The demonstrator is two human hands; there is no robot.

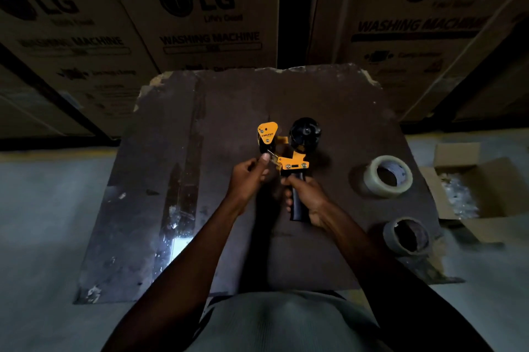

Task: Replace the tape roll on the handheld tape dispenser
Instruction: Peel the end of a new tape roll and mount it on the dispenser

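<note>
A yellow and black handheld tape dispenser (289,151) is held above the middle of a dark worn board (200,179). Its black hub (305,132) carries no roll. My right hand (307,200) grips the black handle from below. My left hand (249,177) pinches the small metal flap near the blade, just left of the yellow frame. A full roll of clear tape (388,176) lies flat on the board to the right. Nearer to me lies a used-up cardboard core (408,235), almost at the board's right edge.
Large cardboard washing machine boxes (200,8) stand stacked behind the board. An open small cardboard box (472,194) with white filling sits on the floor at the right. Grey floor (43,208) surrounds the board. The scene is dim.
</note>
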